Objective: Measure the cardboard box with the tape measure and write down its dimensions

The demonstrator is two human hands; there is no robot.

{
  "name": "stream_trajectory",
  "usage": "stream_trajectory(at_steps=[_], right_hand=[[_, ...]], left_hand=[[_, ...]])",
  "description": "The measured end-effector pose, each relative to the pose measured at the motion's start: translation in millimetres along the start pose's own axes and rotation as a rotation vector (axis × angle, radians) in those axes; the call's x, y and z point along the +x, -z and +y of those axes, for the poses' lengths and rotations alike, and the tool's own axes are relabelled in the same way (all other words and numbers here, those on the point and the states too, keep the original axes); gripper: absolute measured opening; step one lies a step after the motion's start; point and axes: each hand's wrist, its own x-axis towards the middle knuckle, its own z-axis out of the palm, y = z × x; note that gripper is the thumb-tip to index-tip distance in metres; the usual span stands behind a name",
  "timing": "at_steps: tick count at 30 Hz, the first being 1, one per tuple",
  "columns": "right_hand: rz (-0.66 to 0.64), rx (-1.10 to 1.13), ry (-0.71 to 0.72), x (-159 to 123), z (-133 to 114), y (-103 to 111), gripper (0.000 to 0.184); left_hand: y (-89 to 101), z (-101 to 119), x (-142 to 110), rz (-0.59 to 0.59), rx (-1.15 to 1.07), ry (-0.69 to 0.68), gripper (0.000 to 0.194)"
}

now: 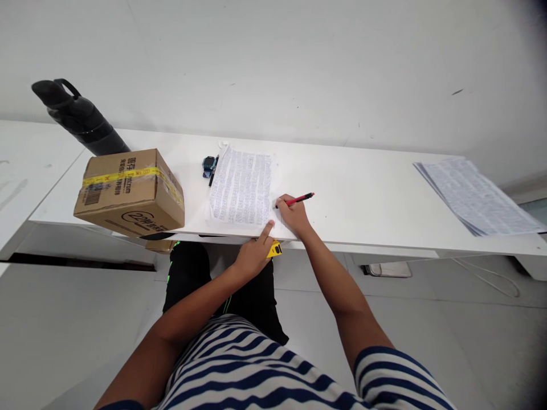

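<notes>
A sheet of paper (241, 188) covered in dense rows of handwriting lies on the white desk. My right hand (293, 213) rests by its lower right edge, closed around a red and black pen (300, 199), tip down at the paper. My left hand (255, 250) is at the desk's front edge, index finger stretched onto the paper's lower right corner. The other fingers drop below the edge, partly hidden. Just beside them shows a yellow and black object (276, 249); whether the hand touches it I cannot tell.
To the left, a taped cardboard box (128, 191) sits at the desk's front edge, a black bottle (88, 122) behind it. A dark watch-like item (209, 165) and a black pen (212, 177) lie left of the sheet. Written papers (474, 193) are stacked at far right, by a wall.
</notes>
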Motion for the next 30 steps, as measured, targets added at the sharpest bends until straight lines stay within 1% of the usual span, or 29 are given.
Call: stream_trajectory(at_steps=[3,7,11,16,21,25,27,30], right_hand=[[-0.002,-0.022,0.007,0.2,0.5,0.2,0.020],[-0.091,0.033,-0.001,1.4,0.7,0.5,0.021],[-0.020,0.025,-0.010,1.7,1.2,0.0,0.022],[-0.076,0.039,-0.012,0.2,3.1,0.9,0.021],[0.013,0.005,-0.001,-0.8,2.6,0.2,0.022],[0.031,-0.012,0.003,-0.2,3.9,-0.5,0.021],[0.017,-0.005,0.004,0.2,4.8,0.0,0.021],[-0.048,0.019,-0.017,0.5,5.2,1.1,0.021]], left_hand=[[0.2,0.4,0.4,0.000,-0.019,0.006,0.034],[1.3,2.0,0.3,0.007,0.019,-0.006,0.033],[0.1,3.0,-0.3,0.026,0.031,-0.008,0.032],[-2.4,2.1,-0.6,0.016,0.047,0.014,0.033],[-2.2,1.6,-0.3,0.023,-0.021,0.009,0.033],[-0.3,2.1,-0.2,0.012,0.007,-0.003,0.031],[0.4,2.1,-0.2,0.012,0.027,-0.012,0.032],[0.9,2.1,-0.3,0.006,0.017,-0.010,0.033]])
